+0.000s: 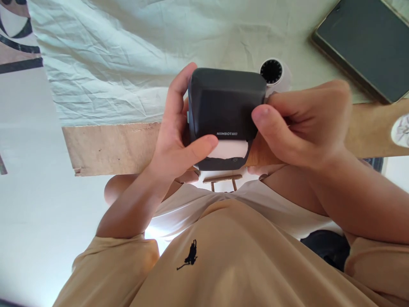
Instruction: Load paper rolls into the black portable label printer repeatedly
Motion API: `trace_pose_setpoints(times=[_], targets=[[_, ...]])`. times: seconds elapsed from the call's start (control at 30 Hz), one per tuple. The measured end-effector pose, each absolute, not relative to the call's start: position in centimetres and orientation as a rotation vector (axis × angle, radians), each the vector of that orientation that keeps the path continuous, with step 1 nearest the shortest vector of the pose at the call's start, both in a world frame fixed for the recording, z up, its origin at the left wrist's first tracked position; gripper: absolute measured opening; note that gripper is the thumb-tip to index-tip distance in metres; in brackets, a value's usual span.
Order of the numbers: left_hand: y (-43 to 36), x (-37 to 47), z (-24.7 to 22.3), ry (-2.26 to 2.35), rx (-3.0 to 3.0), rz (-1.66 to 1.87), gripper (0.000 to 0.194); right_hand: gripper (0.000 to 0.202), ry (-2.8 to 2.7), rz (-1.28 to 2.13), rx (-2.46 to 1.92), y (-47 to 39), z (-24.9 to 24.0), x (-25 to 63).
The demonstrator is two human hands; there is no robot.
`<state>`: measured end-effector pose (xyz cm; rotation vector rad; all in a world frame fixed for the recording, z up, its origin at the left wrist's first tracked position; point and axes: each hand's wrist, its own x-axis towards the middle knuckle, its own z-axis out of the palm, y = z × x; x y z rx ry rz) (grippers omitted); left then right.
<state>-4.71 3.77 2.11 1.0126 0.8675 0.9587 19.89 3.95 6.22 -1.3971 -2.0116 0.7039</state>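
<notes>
A black label printer [227, 104] marked NIIMBOT is held up over the table's front edge. White label paper [232, 149] shows in the opening at its near end, beside a small power button mark. My left hand [179, 132] is closed round the printer's left side, its thumb lying over the corner of the paper opening. At the right side, my right hand [302, 121] has its fingers curled in and its thumb against the printer's edge. Whatever may lie inside the curled right fingers is hidden.
Behind the printer stands a small white round object [281, 76] with a black ribbed opening. A dark flat device [367, 42] lies at the back right. Pale green cloth [128, 64] covers the table, leaving a bare wooden edge [108, 147] in front. A round white sticker [401, 130] is at the far right.
</notes>
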Motion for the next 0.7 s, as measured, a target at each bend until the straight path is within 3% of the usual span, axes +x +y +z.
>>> trace_pose_setpoints(times=[0.23, 0.33, 0.53, 0.63, 0.7], targets=[[4.3, -3.5, 3.9, 0.983, 0.800, 0.937, 0.086, 0.108, -2.192, 0.867, -1.548, 5.0, 4.6, 20.5], [4.5, -3.6, 3.7, 0.990, 0.818, 0.907, 0.080, 0.110, -2.200, 0.843, -1.552, 5.1, 4.3, 20.6], [3.6, -3.4, 1.6, 0.911, 0.914, 1.127, 0.040, 0.101, -2.210, 0.787, -1.528, 5.0, 3.8, 21.2], [3.5, -3.6, 1.6, 0.908, 0.891, 1.083, 0.044, 0.097, -2.210, 0.808, -1.542, 5.1, 3.6, 21.3], [3.8, -4.1, 2.2, 0.940, 0.898, 0.948, 0.057, 0.097, -2.209, 0.839, -1.567, 5.1, 3.6, 21.2]])
